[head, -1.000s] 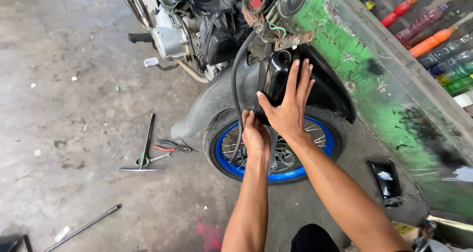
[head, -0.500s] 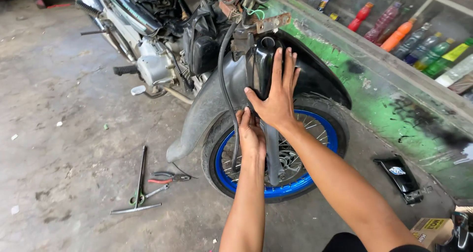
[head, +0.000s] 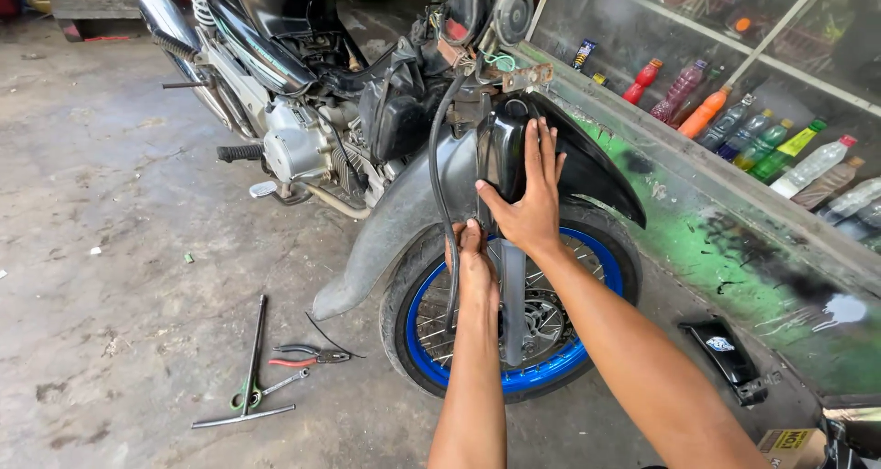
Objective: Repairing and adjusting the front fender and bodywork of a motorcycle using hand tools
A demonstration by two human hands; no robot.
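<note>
A stripped motorcycle [head: 312,111] stands in front of me, its front wheel with a blue rim [head: 514,377] closest. My right hand [head: 528,194] lies flat, fingers spread, on the glossy black front fender [head: 587,171] above the tyre. My left hand [head: 473,267] is closed low on the front fork [head: 512,295], just under the fender and beside a black cable [head: 439,175] that hangs down in front of the wheel. A grey inner mudguard [head: 395,221] curves down to the left of the tyre.
On the concrete floor to the left lie a T-handle wrench [head: 248,377] and red-handled pliers [head: 307,354]. A green-painted counter [head: 734,240] runs along the right, with coloured bottles [head: 734,120] behind glass. A small black panel [head: 725,354] lies at its foot.
My view has swung, so more of the motorcycle's engine and frame shows. Both hands have kept their places on the fender and the fork.
</note>
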